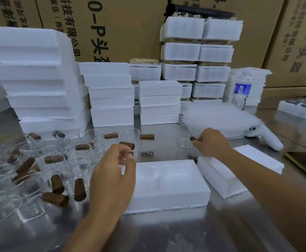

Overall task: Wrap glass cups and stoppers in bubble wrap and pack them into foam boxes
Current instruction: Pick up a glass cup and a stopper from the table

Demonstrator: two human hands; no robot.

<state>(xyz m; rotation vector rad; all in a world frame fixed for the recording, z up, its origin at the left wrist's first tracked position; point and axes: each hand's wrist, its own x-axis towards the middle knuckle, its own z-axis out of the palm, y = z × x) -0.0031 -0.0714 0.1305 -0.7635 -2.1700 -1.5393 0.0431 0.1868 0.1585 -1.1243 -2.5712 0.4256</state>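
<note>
Several clear glass cups (45,160) with brown wooden handles, and loose brown stoppers (55,199), crowd the left of the steel table. An open foam box (175,193) with moulded hollows lies at the centre front, and its lid (219,180) leans beside it on the right. My left hand (112,175) hovers at the box's left end with curled fingers. It seems to pinch a faint clear glass cup whose brown handle (130,153) pokes out. My right hand (212,142) pinches the brown handle of another glass cup (184,138) beside the bubble wrap stack (221,117).
Stacks of white foam boxes (112,99) line the back, with cardboard cartons (126,28) behind them. A water bottle (242,90) stands at the back right. A white handheld device (268,138) lies right of the bubble wrap. A foam tray (293,113) holding dark items sits at the far right.
</note>
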